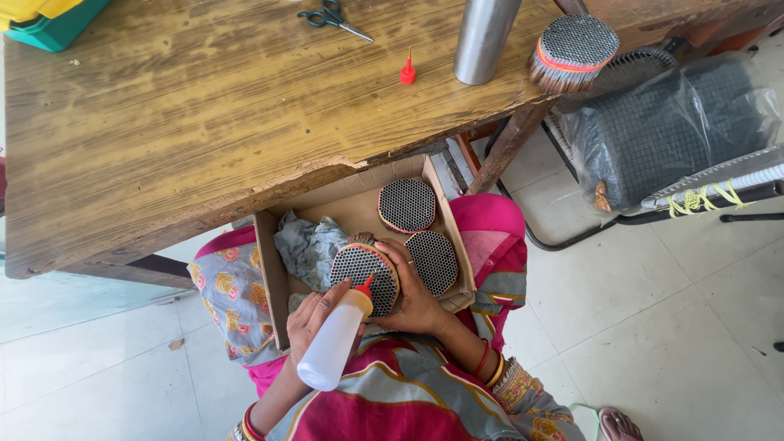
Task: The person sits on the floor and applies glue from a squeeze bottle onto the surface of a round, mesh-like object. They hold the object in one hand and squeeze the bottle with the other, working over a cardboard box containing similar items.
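A person's left hand grips a white squeeze bottle, its red tip touching a round brush head clasped by the right hand above a cardboard box.

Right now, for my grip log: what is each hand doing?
Left hand: closed on white squeeze bottle.
Right hand: closed on round mesh-faced bundle.

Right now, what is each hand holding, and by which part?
The left hand grips a white squeeze bottle around its body. The right hand holds a round bundle by its side.
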